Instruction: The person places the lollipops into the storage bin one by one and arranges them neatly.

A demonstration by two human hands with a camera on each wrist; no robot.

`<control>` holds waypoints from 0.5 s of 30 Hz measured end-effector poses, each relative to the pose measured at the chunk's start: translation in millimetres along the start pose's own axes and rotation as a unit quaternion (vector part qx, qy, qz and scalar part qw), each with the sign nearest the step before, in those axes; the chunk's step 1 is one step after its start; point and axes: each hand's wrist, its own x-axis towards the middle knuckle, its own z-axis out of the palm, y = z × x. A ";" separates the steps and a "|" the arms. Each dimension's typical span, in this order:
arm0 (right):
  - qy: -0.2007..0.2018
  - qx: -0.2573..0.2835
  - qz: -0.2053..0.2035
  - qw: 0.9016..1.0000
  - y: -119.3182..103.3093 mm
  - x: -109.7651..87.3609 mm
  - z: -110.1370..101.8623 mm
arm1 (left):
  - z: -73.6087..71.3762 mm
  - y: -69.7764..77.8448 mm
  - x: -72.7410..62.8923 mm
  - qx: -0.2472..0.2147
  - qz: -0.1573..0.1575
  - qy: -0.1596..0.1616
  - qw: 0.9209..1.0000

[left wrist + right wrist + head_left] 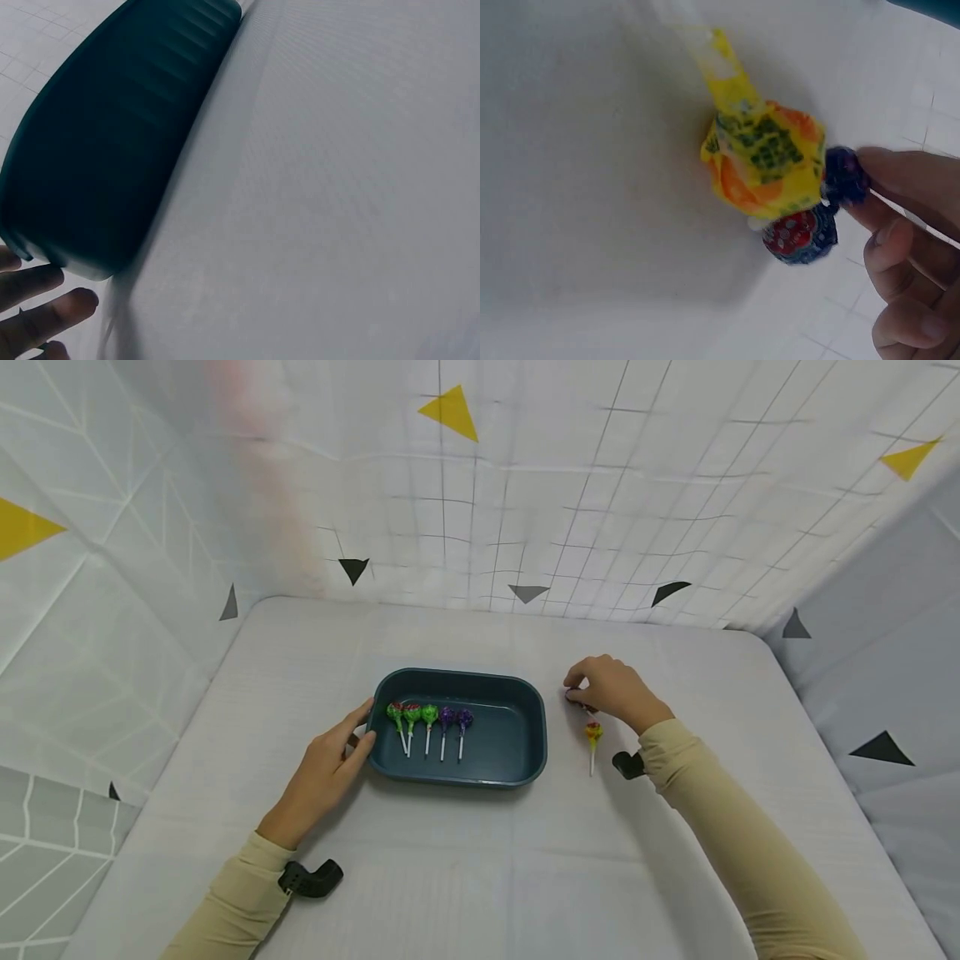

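Note:
My left hand (326, 781) rests its fingertips against the left end of a dark teal tray (510, 771), fingers (52, 319) fairly straight in the left wrist view. Several wrapped lollipops stand in a row inside, sticks toward me: green ones (429, 715) at left, purple ones (465, 718) beside them. Right of the tray, my right hand (618, 692) pinches a dark purple-blue lollipop (845, 176) by its head between thumb and finger. Close by are a dark blue-and-red lollipop (802, 236) and a yellow-orange lollipop (594, 732), whose stick points toward me.
A white cloth (450, 868) covers the table. White sheeting (510, 510) with grid lines and yellow and black triangles rises behind it, with more sheeting at both sides. Each wrist wears a black camera mount (311, 878).

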 end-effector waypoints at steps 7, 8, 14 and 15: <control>-0.011 -0.008 -0.003 1.000 5.9 -1.4 -0.8 | -0.5 1.4 -0.4 -0.002 0.000 0.001 1.000; -0.011 -0.007 -0.003 1.000 6.8 -1.1 -0.5 | -0.5 1.4 -0.3 -0.003 0.000 0.002 1.000; 0.003 0.008 0.001 1.000 11.8 0.1 -0.4 | 0.2 0.7 -0.2 -0.002 0.000 0.001 1.000; 0.007 0.009 0.000 1.000 12.7 0.0 -0.7 | 0.3 0.6 -0.2 -0.002 0.000 0.001 1.000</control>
